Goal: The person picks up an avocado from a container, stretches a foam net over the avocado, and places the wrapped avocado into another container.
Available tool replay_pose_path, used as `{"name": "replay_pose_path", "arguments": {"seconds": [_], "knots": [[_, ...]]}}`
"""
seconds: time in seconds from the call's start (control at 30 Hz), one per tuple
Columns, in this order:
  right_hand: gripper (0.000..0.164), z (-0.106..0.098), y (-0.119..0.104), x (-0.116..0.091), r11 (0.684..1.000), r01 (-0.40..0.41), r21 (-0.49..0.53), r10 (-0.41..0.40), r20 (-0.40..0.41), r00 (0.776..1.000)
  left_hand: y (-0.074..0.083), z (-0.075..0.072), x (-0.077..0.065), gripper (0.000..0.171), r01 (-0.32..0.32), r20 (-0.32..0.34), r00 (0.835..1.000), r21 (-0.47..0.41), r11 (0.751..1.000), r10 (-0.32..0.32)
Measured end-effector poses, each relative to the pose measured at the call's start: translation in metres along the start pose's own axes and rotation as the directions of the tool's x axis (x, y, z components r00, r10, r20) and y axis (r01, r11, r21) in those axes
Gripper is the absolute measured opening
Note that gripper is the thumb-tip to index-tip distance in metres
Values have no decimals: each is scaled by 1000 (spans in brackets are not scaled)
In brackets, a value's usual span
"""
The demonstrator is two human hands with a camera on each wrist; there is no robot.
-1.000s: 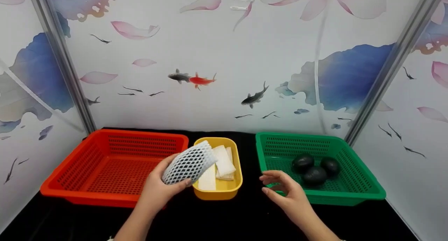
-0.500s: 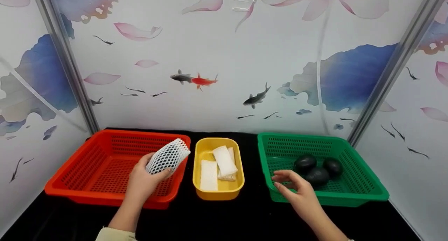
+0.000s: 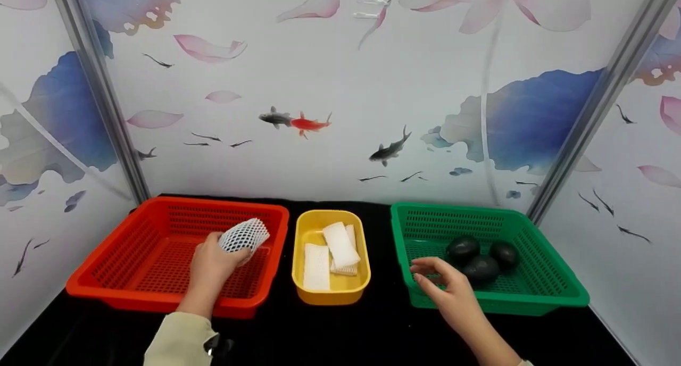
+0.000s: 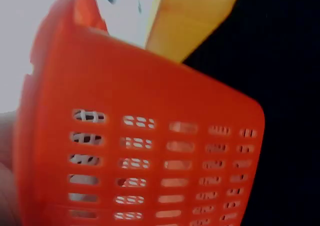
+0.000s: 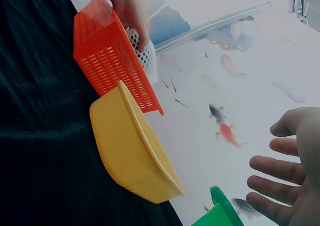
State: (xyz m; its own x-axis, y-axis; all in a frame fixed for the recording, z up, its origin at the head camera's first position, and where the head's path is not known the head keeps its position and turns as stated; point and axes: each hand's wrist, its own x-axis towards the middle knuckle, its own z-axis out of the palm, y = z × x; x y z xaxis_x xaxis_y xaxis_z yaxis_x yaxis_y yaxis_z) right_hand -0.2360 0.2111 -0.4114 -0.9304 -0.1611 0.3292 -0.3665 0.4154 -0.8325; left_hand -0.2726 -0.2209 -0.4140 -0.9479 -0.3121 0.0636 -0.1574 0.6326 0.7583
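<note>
My left hand [image 3: 210, 267] grips a white foam net sleeve [image 3: 245, 235] with a dark fruit showing through the mesh, low inside the red basket [image 3: 127, 298]. The left wrist view shows mostly the basket's outer wall, with bits of white mesh behind its slots. Over the near left side of the green basket [image 3: 553, 302], my right hand [image 3: 447, 289] holds nothing, its fingers loosely bent and spread apart in the right wrist view. Beyond its fingers lie three dark avocados [image 3: 481, 268] in that basket.
Between the baskets stands a yellow tub [image 3: 331, 298] with several flat white foam nets [image 3: 341, 243] in it. Black cloth [image 3: 340, 334] covers the table. Printed wall panels [image 3: 340, 158] and metal posts [image 3: 96, 89] close off the back and sides.
My left hand has carried the netted fruit left from over the yellow tub, then down into the red basket. My right hand has shifted slightly right and stays over the green basket's edge.
</note>
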Motion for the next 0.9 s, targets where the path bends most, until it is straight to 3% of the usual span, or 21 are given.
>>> {"name": "replay_pose_path", "arguments": {"seconds": [0.17,0.37,0.57,0.9], "knots": [[22,3,-2,0,1000,5,5,-5,8,1000,-8,1,7,70,67,54,996,91,994,-72],[22,4,-4,0,1000,9,-4,-9,0,1000,-9,7,13,70,45,53,997,171,984,-54],[22,2,-4,-2,1000,17,-3,-17,-6,1000,-7,10,16,69,34,112,992,257,966,-65],[20,-5,-5,-3,999,36,20,-36,6,999,-6,7,12,82,40,172,981,301,953,-96]]}}
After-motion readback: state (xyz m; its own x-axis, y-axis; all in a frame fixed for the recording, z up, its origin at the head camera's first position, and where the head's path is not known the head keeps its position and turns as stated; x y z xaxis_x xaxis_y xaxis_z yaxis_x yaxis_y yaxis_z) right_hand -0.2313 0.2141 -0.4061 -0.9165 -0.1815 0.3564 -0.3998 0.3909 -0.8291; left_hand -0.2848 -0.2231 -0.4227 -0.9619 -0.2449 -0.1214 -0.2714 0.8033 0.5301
